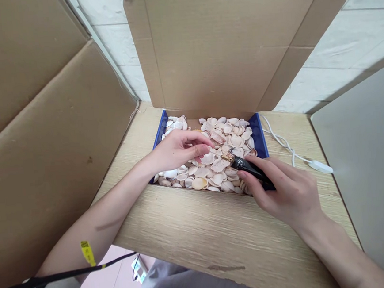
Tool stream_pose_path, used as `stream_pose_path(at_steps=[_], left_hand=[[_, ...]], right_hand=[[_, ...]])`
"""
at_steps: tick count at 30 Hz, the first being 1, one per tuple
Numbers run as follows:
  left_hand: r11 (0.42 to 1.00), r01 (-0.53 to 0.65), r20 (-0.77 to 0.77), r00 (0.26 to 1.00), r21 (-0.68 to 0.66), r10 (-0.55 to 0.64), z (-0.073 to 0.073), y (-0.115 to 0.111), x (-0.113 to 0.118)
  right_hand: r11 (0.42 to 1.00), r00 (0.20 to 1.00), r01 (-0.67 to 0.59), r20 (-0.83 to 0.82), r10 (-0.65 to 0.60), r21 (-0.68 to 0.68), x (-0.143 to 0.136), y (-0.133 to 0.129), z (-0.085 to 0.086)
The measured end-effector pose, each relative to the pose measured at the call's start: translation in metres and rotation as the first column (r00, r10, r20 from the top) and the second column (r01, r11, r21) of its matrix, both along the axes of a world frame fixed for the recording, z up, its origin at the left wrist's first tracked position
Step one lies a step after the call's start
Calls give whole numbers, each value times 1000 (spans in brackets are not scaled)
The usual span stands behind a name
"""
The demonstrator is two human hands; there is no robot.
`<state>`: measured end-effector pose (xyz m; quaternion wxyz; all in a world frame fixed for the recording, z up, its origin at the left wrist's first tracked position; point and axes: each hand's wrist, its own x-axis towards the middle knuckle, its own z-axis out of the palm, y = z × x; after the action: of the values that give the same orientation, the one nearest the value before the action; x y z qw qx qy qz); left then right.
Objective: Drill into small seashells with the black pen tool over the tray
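A cardboard box with blue sides (258, 135) stands on the wooden table, its lid raised behind it. Pale seashells (218, 177) fill most of it, and a bit of brown bottom shows near the back. Above the shells at centre left is my left hand (182, 151), its thumb and fingers pressed together; whatever they may hold is too small to name. My right hand (285, 187) is wrapped round a black pen-like tool (251, 169) over the box's front right corner. The tool's brass-coloured tip points left, toward my left fingertips, with a small gap between.
Upright cardboard (57, 128) borders the left side, and a pale panel (369, 156) the right. A white cable with an inline switch (320, 166) lies right of the box. A black cable with a yellow tag (87, 253) crosses my left forearm. Behind is a white brick wall (346, 43).
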<state>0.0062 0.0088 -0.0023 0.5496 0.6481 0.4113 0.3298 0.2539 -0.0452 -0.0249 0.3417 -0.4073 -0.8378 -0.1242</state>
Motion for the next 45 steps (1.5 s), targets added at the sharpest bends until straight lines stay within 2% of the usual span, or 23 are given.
stream_pose_path(at_steps=[6,12,20,26,36,40,45], left_hand=[[998,-12,35,999,-54,14,1,0,-1],[1000,20,-1,1000,-14,-20,0,0,-2],[990,58,84,995,-129,-47,-1,0,-3],[993,65,61,996,-104,-58,-5,1,-5],[994,59,40,998,-88,-55,-1,0,-2],[992,65,57,997,-105,-60,-1,0,-2],[990,81,67,995,-113,-74,1,-1,-2]], right_hand=[[1000,997,1,-77,-2,-16,-1,3,-4],[999,995,-14,-97,9,-48,-3,1,-4],[998,993,2,-116,-10,-68,-2,-2,-6],[999,992,-24,-122,19,-42,-3,-1,-5],[999,994,-25,-104,27,25,-3,-7,-13],[999,993,-29,-113,26,-24,-1,-11,-11],[999,995,-35,-94,36,11,-2,-15,-7]])
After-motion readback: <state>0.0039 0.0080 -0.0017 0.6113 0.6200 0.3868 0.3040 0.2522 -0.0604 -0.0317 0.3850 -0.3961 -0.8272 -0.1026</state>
